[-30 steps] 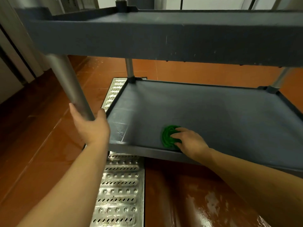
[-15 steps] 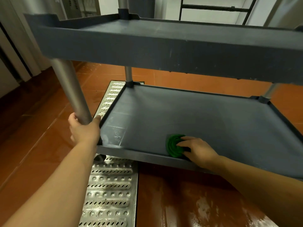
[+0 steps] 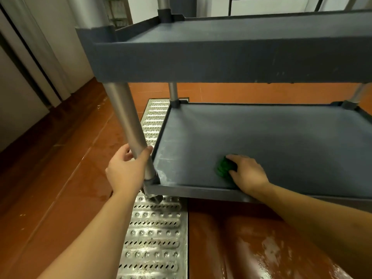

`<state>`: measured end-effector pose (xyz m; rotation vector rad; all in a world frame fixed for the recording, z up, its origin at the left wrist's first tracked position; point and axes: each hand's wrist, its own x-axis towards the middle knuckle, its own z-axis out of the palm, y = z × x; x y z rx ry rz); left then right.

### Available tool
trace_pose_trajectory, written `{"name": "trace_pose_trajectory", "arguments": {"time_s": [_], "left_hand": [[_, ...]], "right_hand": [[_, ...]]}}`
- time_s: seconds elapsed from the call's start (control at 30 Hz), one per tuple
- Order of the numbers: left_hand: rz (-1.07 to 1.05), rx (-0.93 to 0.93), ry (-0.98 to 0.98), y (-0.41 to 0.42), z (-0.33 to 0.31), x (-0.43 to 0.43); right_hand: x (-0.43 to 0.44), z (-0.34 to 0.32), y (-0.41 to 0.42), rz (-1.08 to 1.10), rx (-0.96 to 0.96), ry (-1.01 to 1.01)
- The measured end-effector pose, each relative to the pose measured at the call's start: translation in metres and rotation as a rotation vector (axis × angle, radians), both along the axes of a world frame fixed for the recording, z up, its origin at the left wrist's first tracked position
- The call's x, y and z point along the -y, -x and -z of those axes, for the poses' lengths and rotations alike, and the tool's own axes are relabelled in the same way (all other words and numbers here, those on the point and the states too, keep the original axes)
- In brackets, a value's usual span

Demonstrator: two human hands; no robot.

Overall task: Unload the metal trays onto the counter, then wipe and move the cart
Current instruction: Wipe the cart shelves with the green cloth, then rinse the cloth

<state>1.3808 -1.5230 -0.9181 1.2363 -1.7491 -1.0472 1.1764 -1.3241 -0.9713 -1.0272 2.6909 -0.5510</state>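
Grey cart (image 3: 221, 61) stands on a wet red floor (image 3: 60, 178), near-left corner over a metal drain grate (image 3: 153, 234); the wheel (image 3: 154, 198) under that corner sits on the grate. Two shelves in view, top shelf (image 3: 231, 31) & bottom shelf (image 3: 281, 141), both grey plastic w/ raised rims, joined by round metal posts. Person's left hand (image 3: 125, 170) grips the near-left post (image 3: 126, 117) low down, just above the bottom shelf corner: fingers & thumb wrapped round the tube from either side, clamped on it. Their right hand (image 3: 248, 174) reaches over the front rim onto the bottom shelf & holds a green scrub pad (image 3: 223, 168), fingers curled over its top, thumb on the near side, pad pressed on the shelf surface nr the front edge, left of centre. Whitish wet smears on the shelf by the near-left corner. Pale wall panels (image 3: 30, 67) run along the left side, beyond the floor
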Motion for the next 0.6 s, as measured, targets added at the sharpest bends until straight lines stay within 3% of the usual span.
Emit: {"name": "trace_pose_trajectory", "arguments": {"time_s": [0.33,0.5,0.6], "left_hand": [[0.169,-0.003,-0.07,0.009,-0.001,-0.048],[0.161,0.005,-0.036,0.015,-0.002,-0.045],[0.156,-0.003,-0.052,0.018,0.0,-0.044]], "right_hand": [[0.084,0.015,-0.06,-0.316,-0.169,-0.141],[0.059,0.014,-0.015,-0.298,-0.212,-0.233],[0.019,0.014,0.045,-0.16,-0.183,-0.238]]}}
